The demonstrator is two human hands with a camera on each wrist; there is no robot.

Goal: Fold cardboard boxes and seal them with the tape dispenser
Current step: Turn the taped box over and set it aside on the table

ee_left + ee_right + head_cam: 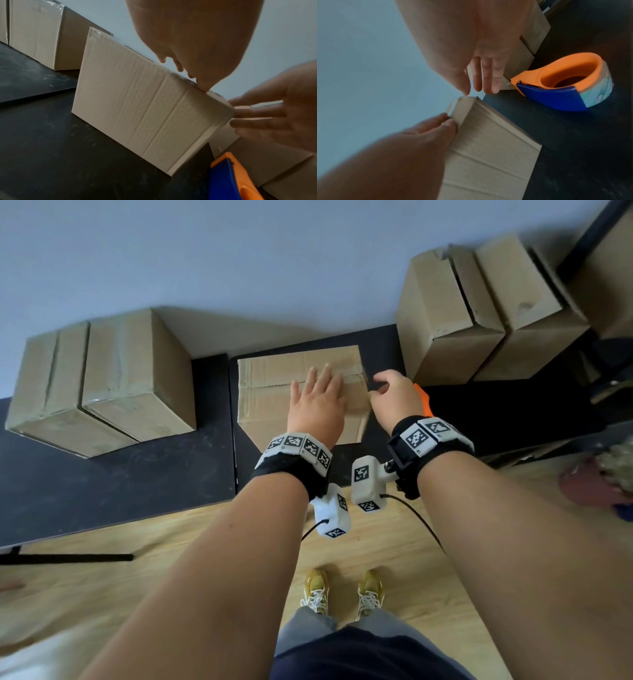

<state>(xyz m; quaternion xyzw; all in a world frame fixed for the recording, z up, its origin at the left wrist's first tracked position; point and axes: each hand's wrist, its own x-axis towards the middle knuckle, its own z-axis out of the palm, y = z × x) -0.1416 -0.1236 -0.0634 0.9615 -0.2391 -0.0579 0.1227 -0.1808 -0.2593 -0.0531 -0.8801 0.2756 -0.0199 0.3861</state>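
Box: the box being worked on sits in the middle of the head view, on the black table. Its top flaps are down and a strip of tape runs across the seam.
Left hand: the left hand lies flat on the box top with straight fingers, holding nothing. I think it presses the flaps and tape down so they stay shut.
Right hand: the right hand is at the right edge of the box, fingers bent but gripping nothing. In the right wrist view the fingertips are just at the box corner, likely to rub the tape end down.
Tape dispenser: the orange and blue tape dispenser rests on the table just right of the box, close by for the next use. No hand touches it.
Other boxes: two boxes stand together at the upper left, and two more boxes at the upper right.
Count: five boxes that I can tell, one tape dispenser, two hands.
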